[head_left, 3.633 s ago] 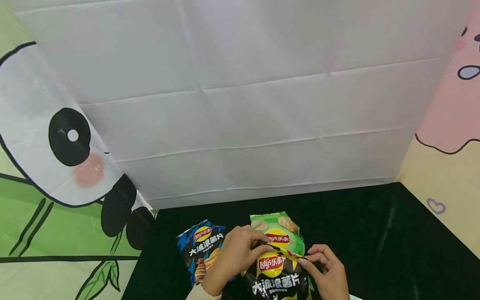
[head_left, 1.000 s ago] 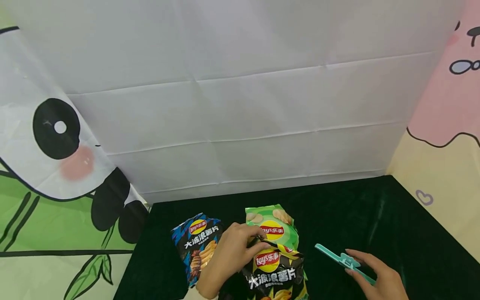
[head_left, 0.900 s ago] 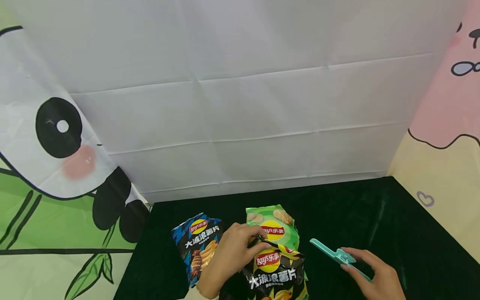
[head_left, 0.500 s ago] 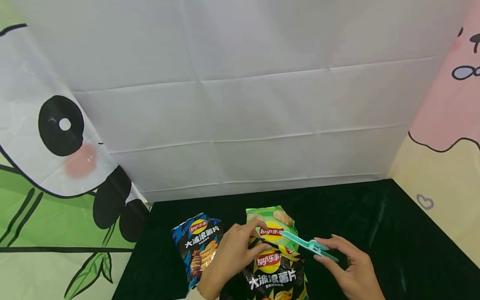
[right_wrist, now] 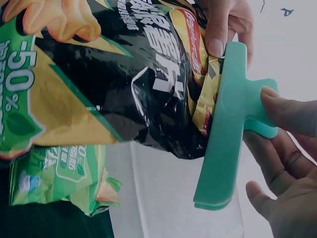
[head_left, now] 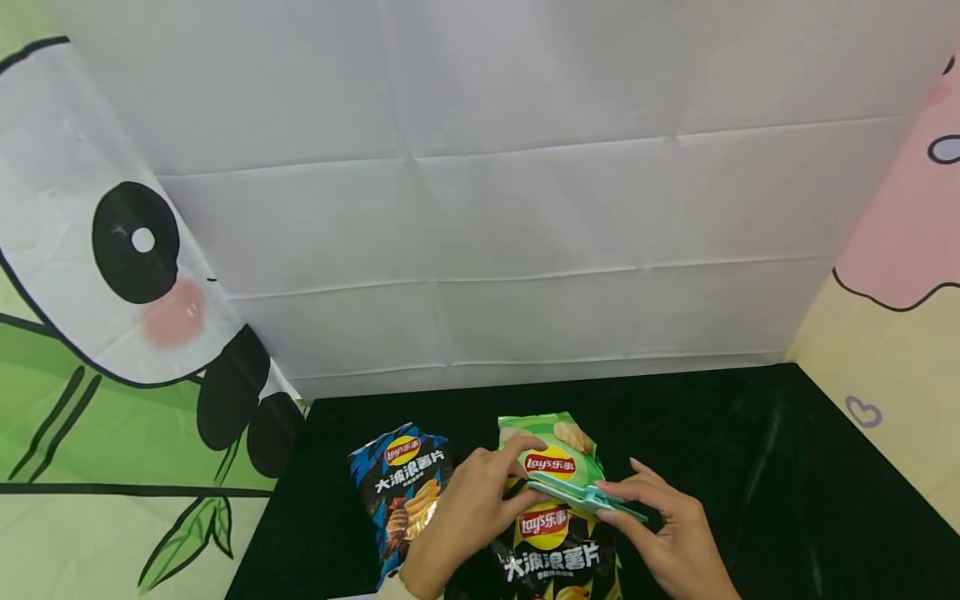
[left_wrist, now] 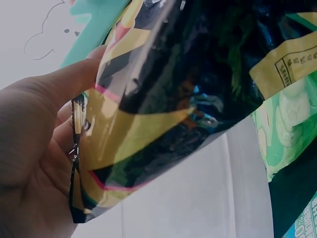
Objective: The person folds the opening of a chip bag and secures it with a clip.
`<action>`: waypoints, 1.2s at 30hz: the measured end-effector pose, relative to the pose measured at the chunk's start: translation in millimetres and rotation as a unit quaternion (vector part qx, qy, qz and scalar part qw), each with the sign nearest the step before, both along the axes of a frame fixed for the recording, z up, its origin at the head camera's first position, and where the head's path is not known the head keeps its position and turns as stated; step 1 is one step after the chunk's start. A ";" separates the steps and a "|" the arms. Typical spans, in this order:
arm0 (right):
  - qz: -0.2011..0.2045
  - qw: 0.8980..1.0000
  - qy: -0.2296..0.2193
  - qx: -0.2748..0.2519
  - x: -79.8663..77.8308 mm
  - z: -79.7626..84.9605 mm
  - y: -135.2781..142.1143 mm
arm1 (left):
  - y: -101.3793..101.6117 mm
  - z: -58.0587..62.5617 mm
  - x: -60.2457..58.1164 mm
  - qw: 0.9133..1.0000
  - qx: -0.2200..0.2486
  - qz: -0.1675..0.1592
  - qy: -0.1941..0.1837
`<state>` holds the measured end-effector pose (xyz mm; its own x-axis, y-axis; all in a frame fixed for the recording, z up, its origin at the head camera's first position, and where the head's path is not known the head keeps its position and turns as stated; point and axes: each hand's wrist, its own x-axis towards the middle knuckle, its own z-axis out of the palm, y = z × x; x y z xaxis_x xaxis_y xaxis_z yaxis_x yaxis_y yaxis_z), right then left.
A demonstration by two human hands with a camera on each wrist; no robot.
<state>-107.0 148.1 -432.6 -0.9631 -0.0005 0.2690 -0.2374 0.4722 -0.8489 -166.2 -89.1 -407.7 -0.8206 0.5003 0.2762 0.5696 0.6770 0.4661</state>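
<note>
A black bag of potato chips (head_left: 558, 558) has its top edge folded over. My left hand (head_left: 483, 496) pinches that fold at its left end, thumb in front. Between thumb and fingers, my right hand (head_left: 671, 525) squeezes the tabs of a teal bag clip (right_wrist: 228, 134). The clip's long bars lie along the folded top of the black bag, touching or very close to it. Whether the bag edge sits between the bars I cannot tell. The left wrist view shows part of the clip (left_wrist: 94, 29) beside the left thumb.
A green chip bag (head_left: 551, 437) lies behind the black one. To the left lies a blue-and-black chip bag (head_left: 397, 500). All are on a dark green cloth-covered table (head_left: 750, 467), with a white sheet (head_left: 525, 250) behind and printed cloths at both sides.
Earlier both hands held the folded bag top. The right hand then appeared at the right with the teal clip and moved left to the fold. The left hand has kept its pinch.
</note>
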 end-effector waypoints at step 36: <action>0.057 0.998 0.021 0.020 -4.2 4.8 -9.2 | -5.2 3.9 4.6 0.995 0.058 -0.050 -0.067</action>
<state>-111.1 138.9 -427.8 -0.9438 -0.1217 0.3074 -0.3274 0.4726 -0.8182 -161.6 -94.3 -403.8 -0.8013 0.5529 0.2285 0.5593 0.5568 0.6141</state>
